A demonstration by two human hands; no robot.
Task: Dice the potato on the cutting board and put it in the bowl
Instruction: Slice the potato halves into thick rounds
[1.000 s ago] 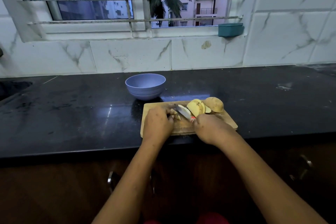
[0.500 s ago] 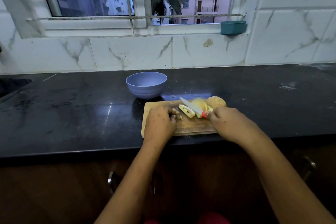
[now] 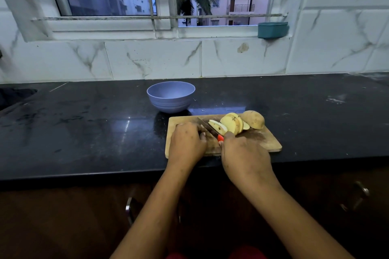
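Observation:
A wooden cutting board (image 3: pixel 267 143) lies at the front edge of the black counter. On it sit several pale potato slices (image 3: pixel 230 124) and an uncut brown potato end (image 3: pixel 253 119). My right hand (image 3: pixel 245 156) grips a knife (image 3: pixel 207 127) by its red handle, the blade angled left and down onto the board. My left hand (image 3: pixel 186 143) rests curled on the board's left part, its fingertips against small potato pieces beside the blade; those pieces are mostly hidden. A lilac bowl (image 3: pixel 171 96) stands just behind the board.
The black counter (image 3: pixel 84 124) runs left and right of the board. A sink edge (image 3: pixel 14 95) shows at far left. A teal holder (image 3: pixel 272 30) sits on the window ledge. Cabinet handles (image 3: pixel 129 208) are below the counter.
The knife was lifted above the slices half a second ago; it has now come back down left, next to my left fingers. My right hand moved left toward my left hand.

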